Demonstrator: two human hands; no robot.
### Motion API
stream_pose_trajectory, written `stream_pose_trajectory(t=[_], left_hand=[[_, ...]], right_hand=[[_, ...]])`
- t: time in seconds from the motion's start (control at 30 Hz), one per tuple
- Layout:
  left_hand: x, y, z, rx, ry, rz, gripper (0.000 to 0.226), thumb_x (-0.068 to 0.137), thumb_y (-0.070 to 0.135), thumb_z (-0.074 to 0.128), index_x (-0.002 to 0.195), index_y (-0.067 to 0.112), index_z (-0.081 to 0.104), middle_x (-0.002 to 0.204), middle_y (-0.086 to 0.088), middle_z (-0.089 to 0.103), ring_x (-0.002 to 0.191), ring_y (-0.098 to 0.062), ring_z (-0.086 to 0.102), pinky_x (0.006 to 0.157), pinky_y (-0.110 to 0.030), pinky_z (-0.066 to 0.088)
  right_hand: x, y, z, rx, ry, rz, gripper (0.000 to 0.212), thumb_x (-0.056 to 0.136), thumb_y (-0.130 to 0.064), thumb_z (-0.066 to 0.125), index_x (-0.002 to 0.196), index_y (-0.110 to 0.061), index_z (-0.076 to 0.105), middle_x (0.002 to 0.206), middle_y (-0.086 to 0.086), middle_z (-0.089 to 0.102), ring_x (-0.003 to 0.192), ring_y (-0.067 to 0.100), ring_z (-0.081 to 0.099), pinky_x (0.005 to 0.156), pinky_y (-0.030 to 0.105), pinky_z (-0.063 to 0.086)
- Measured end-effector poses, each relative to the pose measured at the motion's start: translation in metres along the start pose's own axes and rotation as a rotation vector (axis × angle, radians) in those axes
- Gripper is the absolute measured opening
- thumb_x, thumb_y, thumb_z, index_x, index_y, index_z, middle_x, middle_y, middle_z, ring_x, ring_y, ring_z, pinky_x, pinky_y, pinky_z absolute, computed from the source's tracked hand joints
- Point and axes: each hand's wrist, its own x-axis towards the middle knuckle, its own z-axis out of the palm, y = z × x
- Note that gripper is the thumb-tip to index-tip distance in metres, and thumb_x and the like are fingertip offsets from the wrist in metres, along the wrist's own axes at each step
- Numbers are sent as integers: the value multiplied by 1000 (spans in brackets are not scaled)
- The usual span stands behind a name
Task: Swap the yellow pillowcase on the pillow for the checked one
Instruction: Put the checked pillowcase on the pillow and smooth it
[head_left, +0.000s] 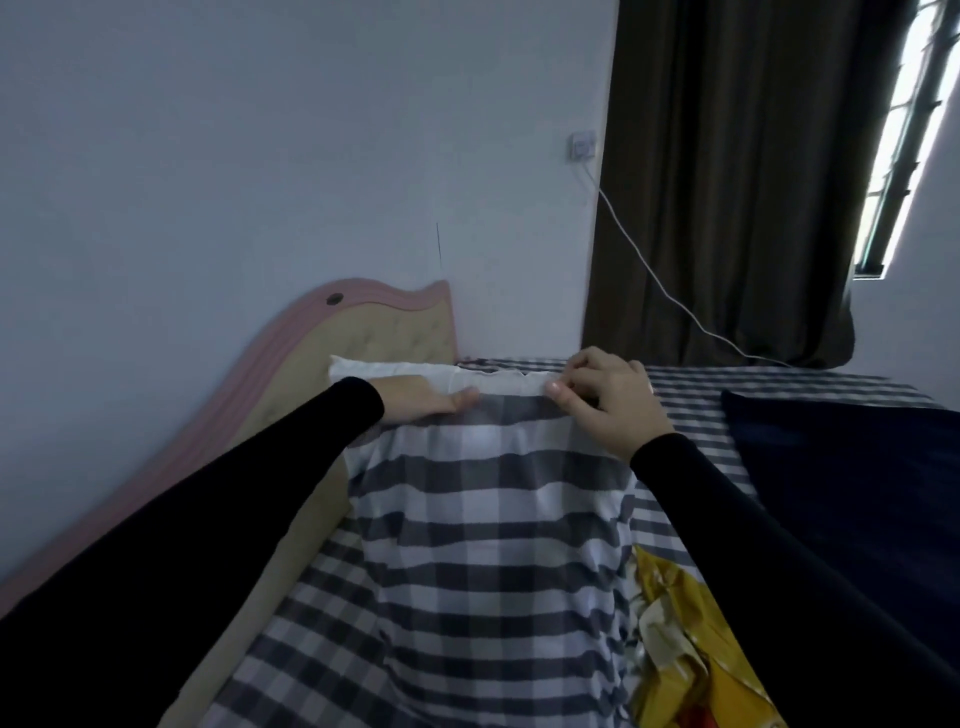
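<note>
A white pillow (395, 375) lies lengthwise on the bed, most of it inside the grey-and-white checked pillowcase (488, 519). Only its far end sticks out bare near the headboard. My left hand (431, 400) grips the case's open edge on the left, fingers tucked under the cloth. My right hand (608, 400) pinches the same edge on the right between thumb and fingers. The yellow pillowcase (685, 639) lies crumpled on the bed, beside the pillow at the lower right.
A pink and beige headboard (363, 322) stands at the left against the wall. The bed has a checked sheet (691, 426). A dark blue blanket (852, 467) lies at the right. A white cable (675, 301) hangs from a wall socket toward the bed, before brown curtains.
</note>
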Motion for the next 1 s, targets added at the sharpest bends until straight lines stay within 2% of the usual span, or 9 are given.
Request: stream_pose_trajectory(t=[0.1,0.2,0.27,0.4,0.57,0.7,0.77,0.87,1.0], left_hand=[[-11,-4,-14,-293,99,64,81,73,84,43,122,24,64,127,1,62,116,-18,56,110,-40,34],[-15,4,-17,-428,217,157,50,88,59,48,66,22,73,76,7,71,78,-13,63,84,-29,43],[-12,12,-11,-506,243,193,44,96,38,48,62,21,71,69,9,70,69,-7,64,77,-24,44],[3,23,7,-531,342,186,30,96,31,54,82,6,65,77,-6,61,73,-14,57,75,-23,41],[15,40,29,-228,301,261,38,102,26,41,119,-1,61,126,-11,58,120,-21,50,85,-14,30],[36,48,49,-73,203,240,26,102,32,40,101,13,58,141,-11,43,134,-22,37,101,-21,25],[45,50,55,-53,176,210,28,101,35,39,82,18,50,103,-5,58,107,-27,53,85,-30,36],[48,57,54,-98,201,251,36,100,37,42,69,19,46,67,3,45,70,-16,45,63,-27,31],[45,60,36,-137,165,316,39,94,34,57,61,19,45,61,2,40,57,-10,39,61,-28,28]], right_hand=[[11,-27,1,-111,-216,33,69,92,-63,16,99,-24,72,107,-2,56,104,20,49,91,38,29],[26,-41,8,-41,-380,138,57,97,-55,19,102,-20,64,115,0,53,119,21,42,106,43,24],[30,-43,12,31,-470,227,50,92,-65,22,93,-25,52,120,3,51,123,20,39,108,44,22],[27,-35,1,118,-507,243,45,93,-63,25,79,-27,47,108,-2,47,118,17,43,111,47,20],[12,-3,-30,-64,-310,279,44,91,-60,39,86,-27,67,114,-1,47,121,22,38,107,45,21],[-11,40,-30,10,-331,401,27,80,-57,62,72,-31,66,130,-3,35,131,18,24,108,47,26],[-17,50,-28,192,-356,459,28,80,-50,66,63,-29,61,110,-1,51,110,15,48,96,34,38],[-20,51,-26,274,-328,480,31,82,-44,67,66,-18,64,71,-5,59,75,14,59,73,32,45],[-18,58,-24,396,-106,461,34,73,-36,78,89,-13,59,101,-1,57,99,14,56,88,29,41]])
